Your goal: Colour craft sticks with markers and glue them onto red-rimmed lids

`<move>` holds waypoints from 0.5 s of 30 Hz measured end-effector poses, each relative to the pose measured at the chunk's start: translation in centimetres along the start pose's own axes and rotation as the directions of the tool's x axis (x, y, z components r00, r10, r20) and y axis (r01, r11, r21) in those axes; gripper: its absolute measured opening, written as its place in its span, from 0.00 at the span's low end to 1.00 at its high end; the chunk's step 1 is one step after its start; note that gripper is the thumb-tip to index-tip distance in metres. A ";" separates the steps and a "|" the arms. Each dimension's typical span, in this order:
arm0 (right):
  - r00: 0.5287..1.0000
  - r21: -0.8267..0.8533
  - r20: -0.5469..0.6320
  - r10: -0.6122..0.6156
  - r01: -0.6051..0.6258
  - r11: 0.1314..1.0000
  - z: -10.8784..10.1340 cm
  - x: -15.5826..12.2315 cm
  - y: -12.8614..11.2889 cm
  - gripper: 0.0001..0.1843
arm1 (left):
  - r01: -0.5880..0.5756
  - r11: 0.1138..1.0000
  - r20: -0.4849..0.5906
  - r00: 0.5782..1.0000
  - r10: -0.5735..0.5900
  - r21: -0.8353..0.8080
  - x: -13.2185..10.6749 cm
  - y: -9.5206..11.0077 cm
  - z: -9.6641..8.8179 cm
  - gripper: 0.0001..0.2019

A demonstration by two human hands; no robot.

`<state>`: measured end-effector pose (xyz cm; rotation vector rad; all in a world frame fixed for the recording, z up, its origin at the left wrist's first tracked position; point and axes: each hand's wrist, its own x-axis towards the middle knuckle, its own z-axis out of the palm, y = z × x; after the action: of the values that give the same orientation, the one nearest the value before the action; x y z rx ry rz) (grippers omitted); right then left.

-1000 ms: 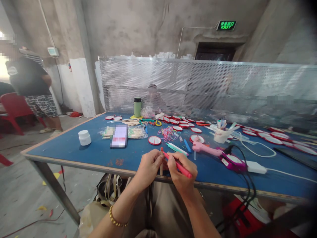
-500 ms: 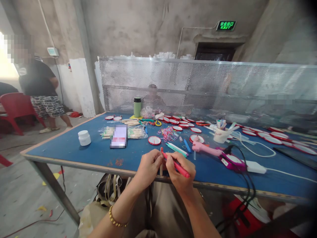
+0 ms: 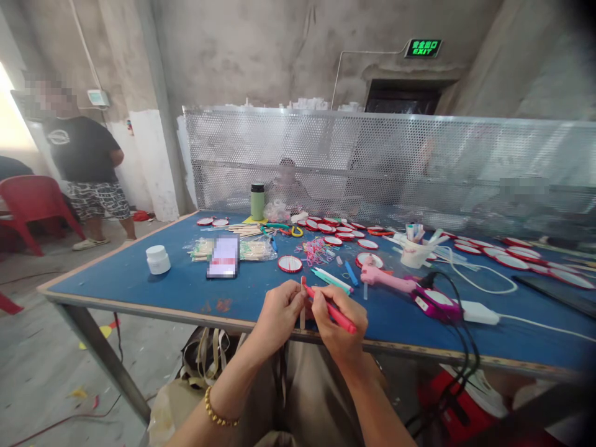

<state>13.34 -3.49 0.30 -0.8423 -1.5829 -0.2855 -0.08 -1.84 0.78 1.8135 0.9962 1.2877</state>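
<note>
While a green sign [image 3: 423, 48] high behind the blue desk [image 3: 116, 267] reads "安全出口 EXIT", at the desk's front edge the left hand [image 3: 280, 313] pinches a flat wooden stick [image 3: 302, 320]; the right hand [image 3: 343, 323] grips a smooth red marker [image 3: 339, 316], tip at the stick's reddened end.

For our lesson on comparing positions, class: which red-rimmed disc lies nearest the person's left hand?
The red-rimmed disc lying alone just beyond the left hand; the other discs lie farther back or farther right.
</note>
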 end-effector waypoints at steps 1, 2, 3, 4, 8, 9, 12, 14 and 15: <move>1.000 0.000 -0.001 0.002 -0.002 1.000 0.0 0.0 0.0 0.07 | -0.001 1.000 0.000 1.000 0.001 0.001 0.0 0.0 0.0 0.14; 1.000 -0.004 -0.007 0.002 -0.002 1.000 0.0 0.0 0.0 0.07 | -0.003 1.000 0.002 1.000 0.003 0.001 0.0 0.0 0.0 0.15; 1.000 -0.012 -0.013 0.002 -0.002 1.000 0.0 0.0 0.0 0.07 | -0.005 1.000 0.004 1.000 0.005 0.001 0.0 0.0 0.0 0.15; 1.000 -0.021 -0.020 0.002 -0.003 1.000 0.1 0.0 0.0 0.07 | -0.007 1.000 0.005 1.000 0.007 0.000 -0.1 0.0 0.0 0.15; 1.000 -0.044 -0.030 0.005 -0.007 0.999 0.1 0.1 -0.1 0.08 | -0.007 1.000 0.002 1.000 0.007 -0.012 -0.1 -0.1 0.0 0.15; 1.000 -0.047 -0.031 0.006 -0.007 0.999 0.1 0.1 -0.1 0.08 | -0.007 1.000 0.001 1.000 0.007 -0.011 -0.1 -0.1 0.0 0.15; 0.999 -0.057 -0.035 0.008 -0.010 0.998 0.0 0.1 -0.1 0.08 | -0.010 1.000 -0.001 1.000 0.010 -0.003 0.0 -0.2 0.1 0.16; 0.999 -0.065 -0.037 0.011 -0.014 0.998 0.0 0.2 -0.1 0.09 | -0.009 1.000 -0.003 1.000 0.009 -0.009 0.0 -0.1 0.0 0.16; 0.999 -0.068 -0.038 0.012 -0.015 0.998 0.0 0.2 -0.2 0.09 | -0.008 1.000 -0.001 1.000 0.008 -0.019 0.0 -0.1 0.0 0.16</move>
<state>13.22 -3.51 0.52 -0.8955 -1.5386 -0.3458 -0.07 -1.78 0.69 1.8043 0.9757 1.2986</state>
